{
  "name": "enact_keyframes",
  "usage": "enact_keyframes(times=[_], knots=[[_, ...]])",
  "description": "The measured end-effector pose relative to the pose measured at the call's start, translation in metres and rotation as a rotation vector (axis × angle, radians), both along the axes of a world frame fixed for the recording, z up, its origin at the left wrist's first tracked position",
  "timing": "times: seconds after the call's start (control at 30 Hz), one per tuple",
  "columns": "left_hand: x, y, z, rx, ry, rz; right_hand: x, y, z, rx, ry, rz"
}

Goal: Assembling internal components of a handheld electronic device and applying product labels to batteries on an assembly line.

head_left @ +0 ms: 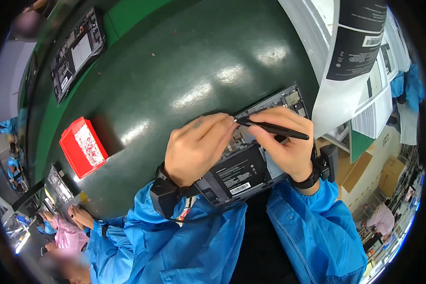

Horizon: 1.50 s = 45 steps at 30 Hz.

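Currently your left hand [196,149] rests on top of the opened laptop [251,156], fingers curled loosely together, with the fingertips [228,122] pressed down on the exposed internals near the far edge of the chassis. Whether they pinch any small part there cannot be told.

Your right hand [284,142] is closed around black tweezers [272,128], held like a pen. The tip points toward your left and meets the left fingertips just above the laptop's inner components.

The laptop lies underside up, base cover off, on the dark green bench [194,61]. Its near end hangs over the bench edge toward your body. A black battery pack with a white label [239,176] sits in the near half.

Both wrists carry black bands [312,177]; both sleeves are blue.

Well apart, on your left, a red bin [83,146] stands on the bench. A second opened laptop [75,52] lies farther off, toward the far left. Printed sheets [350,52] hang at the right, just past the laptop's far corner. Another person in blue sleeves [87,217] works at lower left.
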State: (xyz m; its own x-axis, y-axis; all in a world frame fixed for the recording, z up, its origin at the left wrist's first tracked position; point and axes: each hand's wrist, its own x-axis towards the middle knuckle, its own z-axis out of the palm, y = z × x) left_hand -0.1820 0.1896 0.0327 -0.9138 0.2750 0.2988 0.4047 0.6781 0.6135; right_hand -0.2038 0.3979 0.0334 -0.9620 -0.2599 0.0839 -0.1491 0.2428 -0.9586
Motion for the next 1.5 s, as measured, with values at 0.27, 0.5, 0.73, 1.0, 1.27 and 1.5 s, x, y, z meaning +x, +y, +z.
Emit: enact_keyframes(times=[0.27,0.5,0.73,1.0,1.27,1.5], knots=[[-0.002,0.009,-0.005,-0.046,0.038,0.018,-0.005,0.009,0.001,0.047,0.027,-0.01],[-0.006,0.017,0.002,-0.033,-0.023,0.017,-0.009,0.014,-0.001,0.039,0.008,-0.014],[-0.009,0.02,-0.006,-0.041,0.059,0.015,-0.013,0.016,-0.001,0.046,0.055,0.05],[-0.011,0.028,-0.007,-0.008,0.019,0.049,-0.015,0.025,-0.002,0.045,-0.003,0.008],[-0.013,0.038,0.002,0.002,-0.088,0.065,-0.018,0.031,-0.002,0.056,-0.047,-0.005],[-0.017,0.04,-0.004,-0.022,-0.042,0.041,-0.022,0.035,-0.003,0.024,0.013,0.066]])
